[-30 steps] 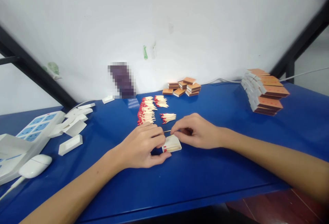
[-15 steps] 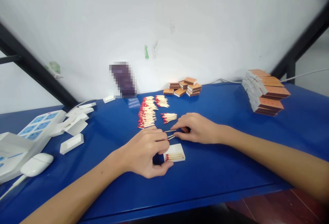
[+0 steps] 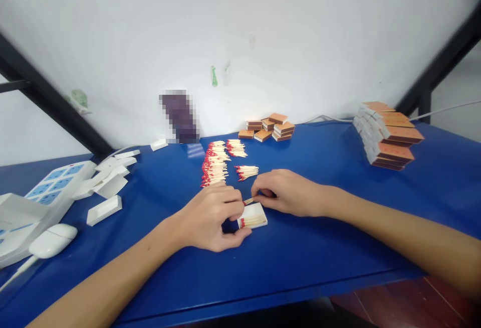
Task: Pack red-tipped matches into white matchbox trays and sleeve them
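Note:
A small white matchbox tray (image 3: 258, 209) lies on the blue table, with several red-tipped matches (image 3: 253, 221) along its near side. My left hand (image 3: 218, 217) grips the tray's left end, the thumb at the near corner and the curled fingers at the far one. Just beyond the tray, my right hand (image 3: 283, 192) pinches matches (image 3: 248, 201) by their plain ends, heads pointing left. How many it holds is hard to make out. Past the hands lie a long heap of matches (image 3: 215, 165) and two smaller bunches, a near one (image 3: 247, 171) and a far one (image 3: 236, 148).
Filled-looking orange matchboxes (image 3: 283, 128) are piled by the wall, and a larger stack (image 3: 394, 135) stands at the right. On the left are loose white trays (image 3: 105, 209), a power strip (image 3: 56, 187) and a white mouse-shaped device (image 3: 53, 240). A blurred dark object (image 3: 182, 117) leans against the wall.
My right hand has drawn closer to the tray, and its matches now lie together just above the far edge. My left hand and the tray have shifted slightly away from me.

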A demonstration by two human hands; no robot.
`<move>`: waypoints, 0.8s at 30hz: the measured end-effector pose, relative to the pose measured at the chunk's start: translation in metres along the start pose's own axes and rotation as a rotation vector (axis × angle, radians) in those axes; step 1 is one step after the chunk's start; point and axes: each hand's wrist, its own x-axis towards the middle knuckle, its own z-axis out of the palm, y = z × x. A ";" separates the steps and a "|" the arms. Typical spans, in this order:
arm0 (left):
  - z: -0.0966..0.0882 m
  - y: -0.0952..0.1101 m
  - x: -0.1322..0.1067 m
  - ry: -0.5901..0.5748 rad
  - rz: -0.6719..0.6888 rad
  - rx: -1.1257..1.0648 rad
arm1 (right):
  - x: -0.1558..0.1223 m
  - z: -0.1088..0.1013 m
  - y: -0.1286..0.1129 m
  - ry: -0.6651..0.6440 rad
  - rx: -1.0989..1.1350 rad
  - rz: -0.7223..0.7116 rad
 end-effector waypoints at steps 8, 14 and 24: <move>0.000 -0.001 0.000 -0.004 -0.030 -0.019 | -0.005 -0.006 -0.007 -0.103 -0.248 0.038; -0.003 -0.003 0.000 0.015 -0.011 0.063 | -0.007 -0.009 -0.007 -0.116 -0.332 0.046; -0.004 -0.006 -0.001 0.029 -0.005 0.141 | -0.007 -0.013 0.000 -0.007 -0.226 0.039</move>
